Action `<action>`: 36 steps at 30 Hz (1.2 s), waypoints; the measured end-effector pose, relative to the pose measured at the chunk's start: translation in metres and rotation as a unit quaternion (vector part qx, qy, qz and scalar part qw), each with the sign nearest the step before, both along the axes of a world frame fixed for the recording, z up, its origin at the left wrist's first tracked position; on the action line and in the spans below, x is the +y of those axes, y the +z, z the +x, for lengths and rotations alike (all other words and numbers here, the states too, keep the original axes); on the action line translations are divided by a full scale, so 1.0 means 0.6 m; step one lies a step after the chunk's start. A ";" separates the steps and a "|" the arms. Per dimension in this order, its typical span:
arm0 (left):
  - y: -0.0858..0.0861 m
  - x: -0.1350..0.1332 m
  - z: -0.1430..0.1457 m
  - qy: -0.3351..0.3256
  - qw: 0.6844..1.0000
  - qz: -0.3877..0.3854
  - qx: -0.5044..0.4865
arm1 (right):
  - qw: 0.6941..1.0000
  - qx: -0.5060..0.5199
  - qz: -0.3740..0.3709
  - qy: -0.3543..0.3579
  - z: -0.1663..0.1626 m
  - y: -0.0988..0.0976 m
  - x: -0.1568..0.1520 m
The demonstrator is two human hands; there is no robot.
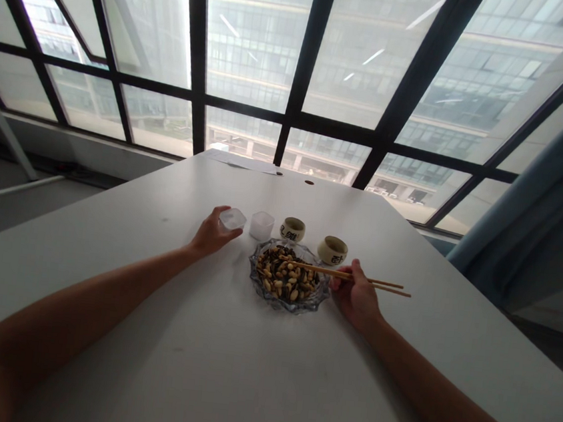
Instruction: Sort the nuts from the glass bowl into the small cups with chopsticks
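My left hand (212, 232) is closed around a small translucent plastic cup (233, 220), thumb on the near side and fingers behind. Beside it stands a second translucent cup (261, 226). A pair of wooden chopsticks (379, 284) rests in my right hand (357, 296), their tips pointing left over the nuts. Under the tips is a scalloped glass bowl (308, 306) filled with mixed nuts and seeds (282, 275). Whether the tips pinch a nut I cannot tell. Behind the bowl are two cream ceramic cups with dark characters, one left (292, 229) and one right (332, 250).
Everything stands on a white table (185, 362). White paper (246, 163) lies at its far edge, near a small dark round spot (309, 182). Large black-framed windows (297, 58) rise beyond, and a blue curtain (538, 204) hangs at the right.
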State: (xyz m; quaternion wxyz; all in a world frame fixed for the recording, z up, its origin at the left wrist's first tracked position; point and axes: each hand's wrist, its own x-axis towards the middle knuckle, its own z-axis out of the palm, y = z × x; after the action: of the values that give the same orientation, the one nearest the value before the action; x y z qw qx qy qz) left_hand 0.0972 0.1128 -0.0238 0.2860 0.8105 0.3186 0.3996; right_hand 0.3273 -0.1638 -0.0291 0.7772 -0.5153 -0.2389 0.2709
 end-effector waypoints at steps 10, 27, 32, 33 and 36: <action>0.005 0.004 -0.005 0.039 0.997 -0.021 0.070 | 1.000 0.012 0.009 -0.001 -0.003 0.004 0.003; 0.088 -0.037 0.103 -0.048 0.941 0.180 0.283 | 0.997 -0.022 0.000 -0.071 -0.015 0.007 0.010; 0.093 -0.032 0.124 -0.024 0.931 0.158 0.328 | 0.989 -0.131 0.013 -0.066 -0.025 0.036 -0.003; 0.093 -0.031 0.124 -0.024 0.934 0.165 0.316 | 0.986 -0.154 0.012 -0.058 -0.029 0.043 -0.006; 0.093 -0.033 0.118 -0.028 0.940 0.219 0.259 | 0.977 -0.211 0.000 -0.032 -0.043 0.062 -0.014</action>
State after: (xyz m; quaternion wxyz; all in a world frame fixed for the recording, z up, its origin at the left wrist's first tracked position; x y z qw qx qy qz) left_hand 0.1678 0.0932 0.0318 0.0201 0.9373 0.2632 0.2274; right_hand 0.3013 -0.1723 0.0082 0.7174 -0.5684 -0.3808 0.1312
